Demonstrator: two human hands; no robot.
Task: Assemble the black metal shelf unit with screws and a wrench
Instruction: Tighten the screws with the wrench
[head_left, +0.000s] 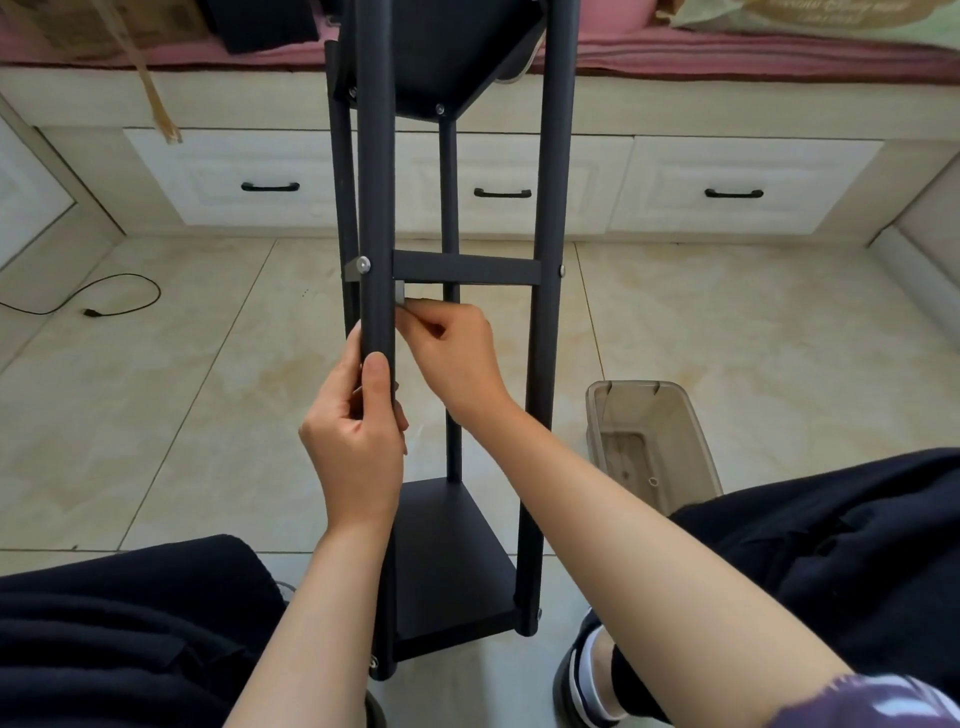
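Clear plastic bin (655, 435) on tiled floor (753, 338), black cable (88, 301) left, white drawers (737, 182) behind.

Between the shelf unit's front posts (376, 218) the gap is barred at 12 o'clock by the crossbar (466, 270) and seemingly narrowed by the rear post (449, 208), while open tiled floor (156, 374) lies at 9 o'clock and a clear plastic bin (655, 441) blocks 3 o'clock.

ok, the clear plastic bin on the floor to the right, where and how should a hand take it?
Take the plastic bin by its near long rim, from above. It sits upright and open-topped, so the thin rim gives a pinch; its walls look too wide to span.
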